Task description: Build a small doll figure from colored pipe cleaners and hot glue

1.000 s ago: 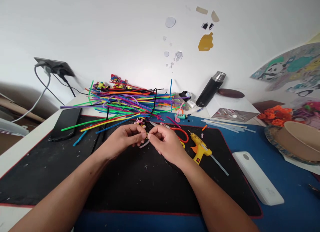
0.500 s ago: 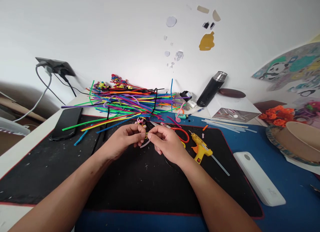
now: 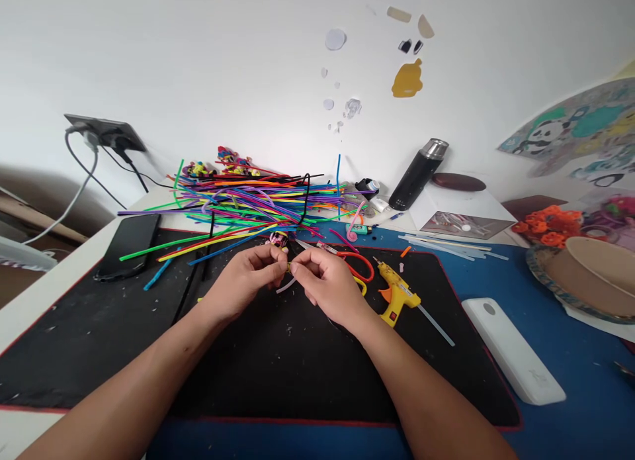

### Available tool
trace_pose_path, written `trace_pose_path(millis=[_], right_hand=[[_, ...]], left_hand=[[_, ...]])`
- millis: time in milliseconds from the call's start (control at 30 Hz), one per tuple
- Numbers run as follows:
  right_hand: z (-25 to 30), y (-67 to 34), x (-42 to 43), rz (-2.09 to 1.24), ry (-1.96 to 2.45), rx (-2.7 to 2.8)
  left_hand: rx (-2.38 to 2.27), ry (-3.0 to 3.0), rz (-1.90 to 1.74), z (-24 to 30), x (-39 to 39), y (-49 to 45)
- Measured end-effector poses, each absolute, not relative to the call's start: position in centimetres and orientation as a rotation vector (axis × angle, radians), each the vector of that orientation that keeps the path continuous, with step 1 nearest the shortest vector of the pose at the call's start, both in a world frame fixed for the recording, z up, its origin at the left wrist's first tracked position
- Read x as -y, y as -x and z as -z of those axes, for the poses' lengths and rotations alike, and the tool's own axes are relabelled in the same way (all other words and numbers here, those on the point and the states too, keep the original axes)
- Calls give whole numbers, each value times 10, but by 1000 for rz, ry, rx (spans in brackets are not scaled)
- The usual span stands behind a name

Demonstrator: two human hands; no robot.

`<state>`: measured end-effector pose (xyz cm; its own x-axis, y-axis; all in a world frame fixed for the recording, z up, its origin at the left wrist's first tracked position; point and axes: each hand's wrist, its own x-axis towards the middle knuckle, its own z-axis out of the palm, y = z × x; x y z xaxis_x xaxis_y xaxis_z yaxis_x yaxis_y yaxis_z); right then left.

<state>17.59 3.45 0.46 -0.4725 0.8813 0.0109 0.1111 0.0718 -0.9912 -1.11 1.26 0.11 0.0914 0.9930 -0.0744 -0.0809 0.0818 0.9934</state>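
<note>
My left hand [image 3: 255,271] and my right hand [image 3: 322,278] meet above the black mat, fingertips almost touching. Both are closed in a pinch on a small bent piece of yellow pipe cleaner [image 3: 289,267], mostly hidden by the fingers. A pale strip [image 3: 286,286] shows just below the fingertips; whether it is held or lies on the mat I cannot tell. Just beyond my left fingers sits a small pipe-cleaner figure [image 3: 278,239] in pink, black and yellow. Scissors [image 3: 364,265] with orange-red handles lie behind my right hand, partly covered.
A heap of coloured pipe cleaners [image 3: 248,198] lies along the wall. Right of my hands is a yellow glue gun [image 3: 397,294] with a glue stick in it. A phone [image 3: 127,247], a black thermos [image 3: 419,175] and a white power bank [image 3: 513,351] stand or lie around the mat.
Both hands keep their pinch with only a slight shift; less of the yellow loop shows between the fingertips. The whole view has drifted a little.
</note>
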Motion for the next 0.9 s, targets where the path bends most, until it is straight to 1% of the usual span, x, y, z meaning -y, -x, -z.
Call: trace_pose_path(millis=[167,467,533,767,900], right_hand=[[-4,-174,-34,-1211,1074,1812],[6,-170,-32,-1000,1094,1862],[7,-171,-33,-988,1100,1866],[-3,-175,-35,-1135,1107,1812],[-5,-177,-35,-1122,1115,1811]], left_hand=[[-1223,-1216,-1133,-1,-12,9],[-1247,-1218,-1157,7,-11,6],[-1221,-1174,-1141,7,-12,6],[-1174,-1101,-1078,6,-15,10],[-1169,-1098,-1076,7,-15,11]])
